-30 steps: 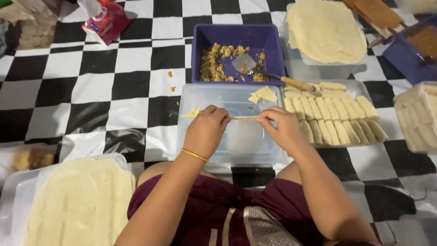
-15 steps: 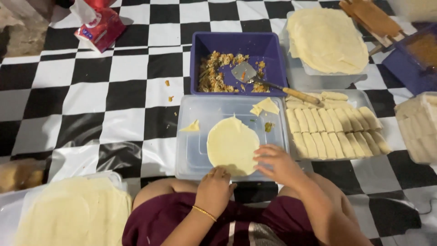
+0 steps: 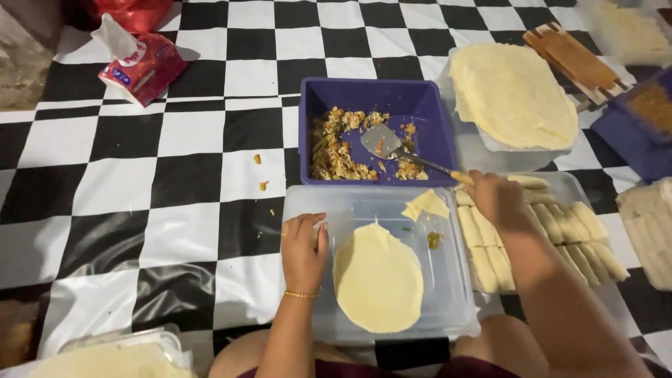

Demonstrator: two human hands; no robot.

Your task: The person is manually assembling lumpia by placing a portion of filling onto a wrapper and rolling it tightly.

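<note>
- Since the last frame my right hand (image 3: 494, 199) has left the wrapper and now grips the spoon (image 3: 400, 148) handle, fingers curled tight around it.
- My left hand (image 3: 303, 245) rests flat, fingers together, just left of the wrapper (image 3: 378, 276).
- The wrapper is pale yellow, round, thin, lying flat on the clear lid (image 3: 315, 210).
- The spoon's bowl sits beyond my fingers, in the purple tub (image 3: 371, 94) of filling (image 3: 336, 150).

One head-worn camera looks steeply down and forward from the seated person's own position, close over the clear lid (image 3: 448, 280) at the knees, taking in the checkered floor cloth (image 3: 175, 175) out to the far containers
</note>
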